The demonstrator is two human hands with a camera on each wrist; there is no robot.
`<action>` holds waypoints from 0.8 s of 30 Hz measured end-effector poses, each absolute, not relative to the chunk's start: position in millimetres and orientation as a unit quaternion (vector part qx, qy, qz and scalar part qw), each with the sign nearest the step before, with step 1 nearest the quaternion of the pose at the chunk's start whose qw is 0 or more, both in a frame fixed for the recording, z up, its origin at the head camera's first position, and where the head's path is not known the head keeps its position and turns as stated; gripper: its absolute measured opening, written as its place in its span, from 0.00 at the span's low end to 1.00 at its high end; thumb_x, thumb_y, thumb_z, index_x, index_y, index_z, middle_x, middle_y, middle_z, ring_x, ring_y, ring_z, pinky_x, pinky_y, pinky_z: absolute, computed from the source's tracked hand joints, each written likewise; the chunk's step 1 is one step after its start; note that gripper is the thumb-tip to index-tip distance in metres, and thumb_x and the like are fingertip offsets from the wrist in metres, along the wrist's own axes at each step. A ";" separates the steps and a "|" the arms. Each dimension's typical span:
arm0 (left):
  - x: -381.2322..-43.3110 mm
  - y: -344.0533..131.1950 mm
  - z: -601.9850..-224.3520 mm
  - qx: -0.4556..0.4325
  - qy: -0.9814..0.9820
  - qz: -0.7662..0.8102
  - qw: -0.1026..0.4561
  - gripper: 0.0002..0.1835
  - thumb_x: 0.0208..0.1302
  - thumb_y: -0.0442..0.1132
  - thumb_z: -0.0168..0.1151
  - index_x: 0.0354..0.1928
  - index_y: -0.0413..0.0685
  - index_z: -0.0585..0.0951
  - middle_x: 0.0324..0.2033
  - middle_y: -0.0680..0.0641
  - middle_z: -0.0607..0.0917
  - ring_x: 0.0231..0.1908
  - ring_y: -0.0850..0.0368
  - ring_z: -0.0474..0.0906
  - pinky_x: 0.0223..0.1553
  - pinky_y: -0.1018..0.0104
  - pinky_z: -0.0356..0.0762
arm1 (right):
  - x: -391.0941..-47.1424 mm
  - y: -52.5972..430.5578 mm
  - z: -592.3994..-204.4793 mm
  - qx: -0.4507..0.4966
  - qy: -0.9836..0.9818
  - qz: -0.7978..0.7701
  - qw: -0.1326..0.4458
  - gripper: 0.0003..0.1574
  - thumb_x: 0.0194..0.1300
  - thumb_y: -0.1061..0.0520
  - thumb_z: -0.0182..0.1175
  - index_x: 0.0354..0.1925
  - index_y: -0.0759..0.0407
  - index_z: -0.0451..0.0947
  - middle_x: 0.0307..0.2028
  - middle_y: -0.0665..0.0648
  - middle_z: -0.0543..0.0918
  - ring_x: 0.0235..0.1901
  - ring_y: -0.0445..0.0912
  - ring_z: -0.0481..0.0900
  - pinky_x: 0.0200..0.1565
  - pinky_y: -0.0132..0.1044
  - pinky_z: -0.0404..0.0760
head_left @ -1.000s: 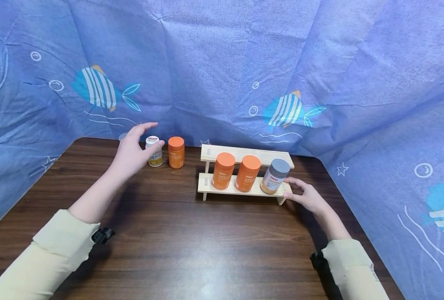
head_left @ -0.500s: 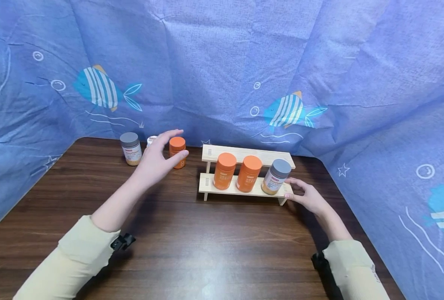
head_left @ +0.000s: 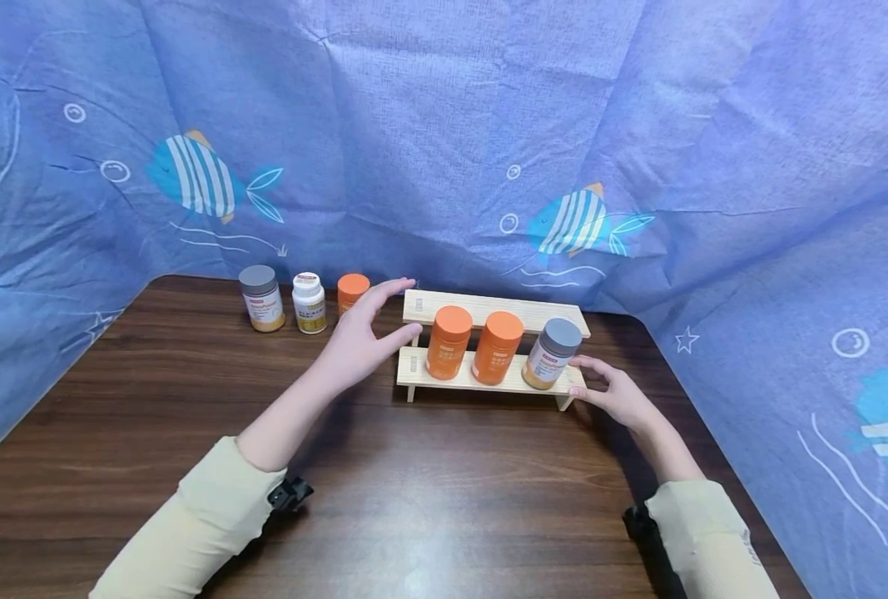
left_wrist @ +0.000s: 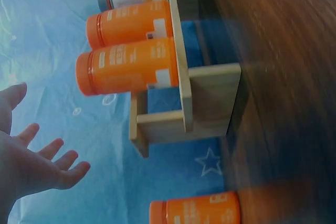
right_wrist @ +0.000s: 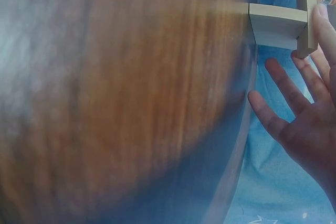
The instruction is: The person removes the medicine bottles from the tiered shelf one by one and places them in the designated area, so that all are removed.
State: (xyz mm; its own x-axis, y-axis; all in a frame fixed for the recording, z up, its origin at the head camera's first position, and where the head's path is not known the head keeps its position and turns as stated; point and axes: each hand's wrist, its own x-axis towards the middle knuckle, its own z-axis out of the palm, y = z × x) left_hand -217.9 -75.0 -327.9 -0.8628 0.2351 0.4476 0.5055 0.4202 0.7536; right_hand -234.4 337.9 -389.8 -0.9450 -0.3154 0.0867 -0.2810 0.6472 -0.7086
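Note:
My left hand, fingers spread and holding nothing, is just left of a two-tier wooden rack. In the left wrist view, the left hand hovers apart from the rack. My right hand pinches the right end of the lower board between thumb and fingers; in the right wrist view, the right hand's thumb lies against the board end. On the lower tier stand an orange bottle, a second orange bottle and a grey-lidded bottle.
At the back left of the brown table stand a grey-lidded bottle, a white bottle and an orange bottle, partly covered by the left hand. A blue fish-print cloth hangs behind the table and along its sides.
My left hand has moved right, past the white and orange bottles at the back, to the rack's left end. The right hand and the rack have stayed in place.

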 end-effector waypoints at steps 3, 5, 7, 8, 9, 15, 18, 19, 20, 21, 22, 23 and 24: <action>-220.5 -67.7 -331.7 -0.227 -0.829 -0.495 0.130 0.32 0.60 0.50 0.64 0.66 0.59 0.67 0.66 0.51 0.67 0.67 0.57 0.59 0.66 0.52 0.60 | -237.0 338.7 -390.5 -0.164 0.907 -0.388 0.025 0.32 0.59 0.62 0.64 0.60 0.69 0.68 0.61 0.72 0.69 0.54 0.63 0.73 0.54 0.58 0.71; -222.3 -63.0 -333.7 -0.229 -0.826 -0.500 0.125 0.32 0.60 0.49 0.65 0.66 0.59 0.67 0.66 0.51 0.67 0.67 0.56 0.59 0.65 0.52 0.62 | -239.2 339.6 -391.3 -0.163 0.905 -0.391 0.027 0.32 0.59 0.62 0.65 0.60 0.69 0.68 0.61 0.72 0.69 0.54 0.62 0.73 0.54 0.57 0.71; -224.5 -58.7 -335.7 -0.230 -0.822 -0.507 0.119 0.32 0.60 0.49 0.65 0.66 0.59 0.68 0.66 0.51 0.67 0.67 0.56 0.60 0.64 0.51 0.63 | -241.4 340.3 -391.7 -0.164 0.905 -0.393 0.028 0.32 0.59 0.62 0.65 0.60 0.69 0.68 0.61 0.71 0.69 0.54 0.62 0.73 0.54 0.57 0.71; -225.6 -56.6 -336.9 -0.230 -0.821 -0.509 0.115 0.32 0.60 0.49 0.65 0.66 0.59 0.68 0.66 0.51 0.67 0.67 0.56 0.60 0.64 0.51 0.63 | -242.5 340.8 -391.9 -0.164 0.904 -0.394 0.028 0.32 0.59 0.62 0.65 0.60 0.69 0.68 0.61 0.71 0.69 0.54 0.62 0.73 0.54 0.57 0.71; -226.9 -54.5 -338.1 -0.230 -0.820 -0.513 0.112 0.32 0.60 0.48 0.65 0.66 0.59 0.68 0.66 0.51 0.67 0.67 0.56 0.61 0.64 0.51 0.63 | -243.7 341.2 -392.1 -0.164 0.903 -0.395 0.029 0.32 0.59 0.62 0.65 0.60 0.69 0.68 0.61 0.71 0.69 0.54 0.62 0.73 0.54 0.57 0.71; -234.4 -44.5 -348.3 -0.225 -0.812 -0.528 0.102 0.30 0.60 0.46 0.65 0.64 0.56 0.69 0.63 0.52 0.71 0.64 0.51 0.65 0.61 0.48 0.66 | -244.0 341.3 -392.5 -0.166 0.899 -0.403 0.029 0.32 0.59 0.63 0.65 0.60 0.70 0.68 0.61 0.72 0.69 0.54 0.64 0.73 0.53 0.58 0.71; -238.4 -38.7 -353.9 -0.222 -0.811 -0.533 0.094 0.30 0.60 0.45 0.66 0.64 0.55 0.70 0.62 0.51 0.72 0.62 0.50 0.66 0.60 0.48 0.67 | -243.7 341.0 -392.7 -0.165 0.901 -0.401 0.029 0.32 0.59 0.63 0.64 0.60 0.70 0.68 0.61 0.72 0.69 0.54 0.64 0.73 0.54 0.58 0.71; -239.5 -36.7 -355.6 -0.220 -0.812 -0.533 0.091 0.29 0.60 0.45 0.66 0.63 0.55 0.70 0.61 0.51 0.73 0.62 0.50 0.66 0.59 0.48 0.68 | -243.5 340.9 -392.7 -0.163 0.900 -0.402 0.030 0.32 0.59 0.63 0.64 0.60 0.70 0.68 0.61 0.72 0.69 0.54 0.64 0.73 0.54 0.58 0.71; -240.5 -34.8 -357.3 -0.219 -0.812 -0.535 0.087 0.29 0.60 0.44 0.66 0.63 0.55 0.71 0.61 0.51 0.73 0.62 0.51 0.67 0.59 0.49 0.68 | -243.5 340.9 -392.8 -0.162 0.901 -0.402 0.030 0.32 0.59 0.63 0.64 0.60 0.70 0.68 0.61 0.72 0.69 0.54 0.64 0.73 0.54 0.58 0.71; -241.5 -33.0 -358.8 -0.217 -0.812 -0.536 0.084 0.28 0.60 0.44 0.66 0.63 0.55 0.71 0.60 0.51 0.74 0.62 0.51 0.67 0.60 0.49 0.68 | -243.4 340.8 -392.9 -0.162 0.900 -0.403 0.031 0.32 0.59 0.63 0.64 0.60 0.70 0.68 0.61 0.72 0.68 0.55 0.64 0.73 0.54 0.58 0.70; -242.4 -31.3 -360.3 -0.217 -0.810 -0.538 0.082 0.28 0.60 0.44 0.66 0.63 0.54 0.71 0.59 0.51 0.75 0.61 0.52 0.67 0.60 0.49 0.67 | -243.2 340.7 -392.8 -0.161 0.900 -0.403 0.032 0.32 0.59 0.63 0.64 0.60 0.70 0.68 0.62 0.72 0.68 0.55 0.64 0.73 0.54 0.58 0.70; -243.1 -29.6 -361.4 -0.218 -0.807 -0.542 0.080 0.28 0.60 0.43 0.66 0.62 0.54 0.71 0.59 0.50 0.75 0.61 0.52 0.68 0.60 0.49 0.68 | -243.2 340.6 -392.9 -0.161 0.900 -0.403 0.032 0.32 0.59 0.63 0.64 0.60 0.70 0.68 0.62 0.72 0.68 0.55 0.64 0.72 0.55 0.58 0.70; -243.8 -28.1 -362.5 -0.221 -0.804 -0.547 0.079 0.27 0.60 0.42 0.66 0.62 0.53 0.72 0.58 0.50 0.76 0.60 0.53 0.69 0.60 0.50 0.68 | -243.2 340.5 -393.0 -0.161 0.900 -0.404 0.033 0.32 0.59 0.63 0.64 0.60 0.70 0.68 0.62 0.72 0.68 0.55 0.64 0.72 0.55 0.58 0.70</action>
